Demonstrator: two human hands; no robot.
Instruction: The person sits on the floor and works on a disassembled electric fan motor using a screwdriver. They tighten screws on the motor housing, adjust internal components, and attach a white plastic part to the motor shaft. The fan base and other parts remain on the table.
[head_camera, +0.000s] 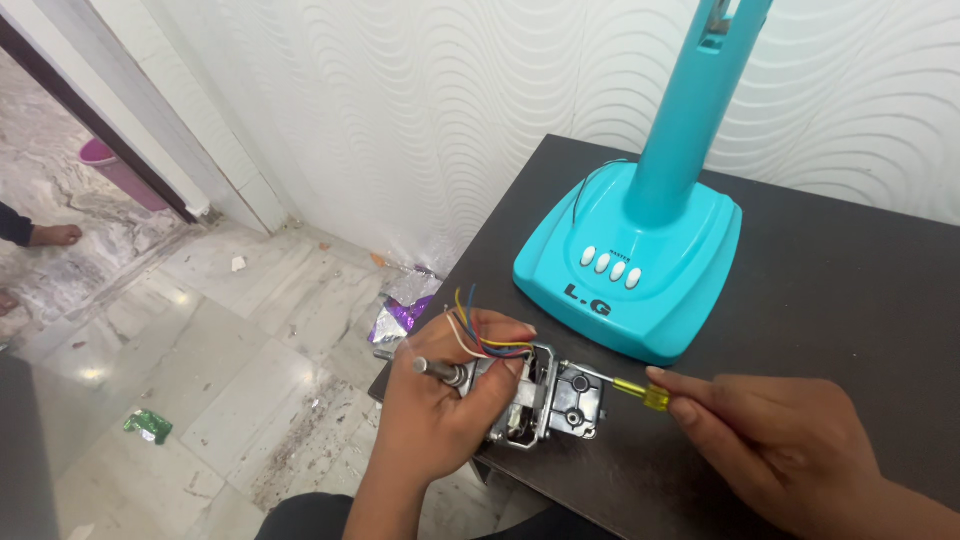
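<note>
Head view. The left hand (435, 415) is wrapped around a small metal fan motor (535, 400) at the near edge of the dark counter (830, 300), fingers closed over its body; a steel shaft (435, 367) juts left past the thumb and coloured wires (480, 335) arch over the knuckles. The right hand (780, 440) pinches a yellow-handled screwdriver (625, 387), its tip meeting the motor's grey end plate. Behind stands a turquoise fan base (650, 270) with four white oval buttons (610, 268) and dark lettering on its front slope; its column is cut off at the top. Crumpled purple-silver foil (400, 315) lies on the floor (200, 380); the motor's underside is hidden.
</note>
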